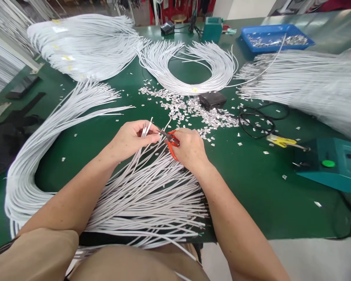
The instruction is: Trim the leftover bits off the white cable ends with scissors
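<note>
My left hand (pixel 134 136) is closed around the ends of several white cables (pixel 145 128), whose tips stick up past the fingers. In my right hand (pixel 191 146) is a small pair of scissors (pixel 170 139) with orange handles and dark, narrow blades. The blades point left, right beside my left thumb and the held cable ends. Whether a cable lies between them is too small to tell. Below both hands a large loose bundle of white cables (pixel 146 195) fans out to the right, its ends near the table's front edge.
Small silvery scraps (pixel 178 105) litter the green table (pixel 240 210) around a black block (pixel 212 100). Coiled white cables (pixel 193 88) and a blue tray (pixel 251 48) lie behind. A bagged cable bundle (pixel 318 74) and a teal machine (pixel 333 164) with a yellow clip (pixel 280 141) occupy the right.
</note>
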Demonstrator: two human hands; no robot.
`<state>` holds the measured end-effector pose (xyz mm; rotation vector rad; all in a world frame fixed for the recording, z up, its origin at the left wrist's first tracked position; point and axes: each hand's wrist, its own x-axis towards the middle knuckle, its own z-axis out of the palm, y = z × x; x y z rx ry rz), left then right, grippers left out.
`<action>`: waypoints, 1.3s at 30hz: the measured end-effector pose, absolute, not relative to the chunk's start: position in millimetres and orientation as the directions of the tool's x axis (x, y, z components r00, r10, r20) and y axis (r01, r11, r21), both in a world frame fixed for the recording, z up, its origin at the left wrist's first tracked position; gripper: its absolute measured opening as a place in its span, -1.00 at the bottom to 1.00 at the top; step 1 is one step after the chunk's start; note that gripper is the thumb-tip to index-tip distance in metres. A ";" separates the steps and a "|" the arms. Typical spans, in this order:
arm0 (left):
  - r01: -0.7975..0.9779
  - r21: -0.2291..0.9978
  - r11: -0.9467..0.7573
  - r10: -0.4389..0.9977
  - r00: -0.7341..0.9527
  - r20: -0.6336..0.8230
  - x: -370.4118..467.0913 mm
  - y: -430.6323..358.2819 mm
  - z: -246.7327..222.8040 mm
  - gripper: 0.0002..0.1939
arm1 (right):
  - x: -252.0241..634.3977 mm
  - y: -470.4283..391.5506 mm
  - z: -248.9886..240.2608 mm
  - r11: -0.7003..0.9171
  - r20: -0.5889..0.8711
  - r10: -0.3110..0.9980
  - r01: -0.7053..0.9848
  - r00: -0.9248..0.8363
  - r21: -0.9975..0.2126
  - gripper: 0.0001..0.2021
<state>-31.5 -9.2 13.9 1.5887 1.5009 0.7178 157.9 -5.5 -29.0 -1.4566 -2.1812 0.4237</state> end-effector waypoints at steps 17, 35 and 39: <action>0.560 0.829 0.009 0.984 0.143 -0.107 -31.7 -8.7 9.9 -0.71 | 159.6 -4.1 -38.1 0.454 0.310 0.882 0.818 -0.356 -0.354 -0.78; 0.604 0.796 -0.042 0.987 0.151 -0.062 -27.9 -12.7 16.3 -0.74 | 156.5 -10.0 -30.8 0.387 0.281 0.916 0.810 -0.285 -0.441 -0.69; 0.596 0.803 -0.017 0.987 0.138 -0.082 -28.5 -13.1 16.5 -0.73 | 155.5 -10.2 -32.5 0.393 0.287 0.914 0.801 -0.286 -0.452 -0.71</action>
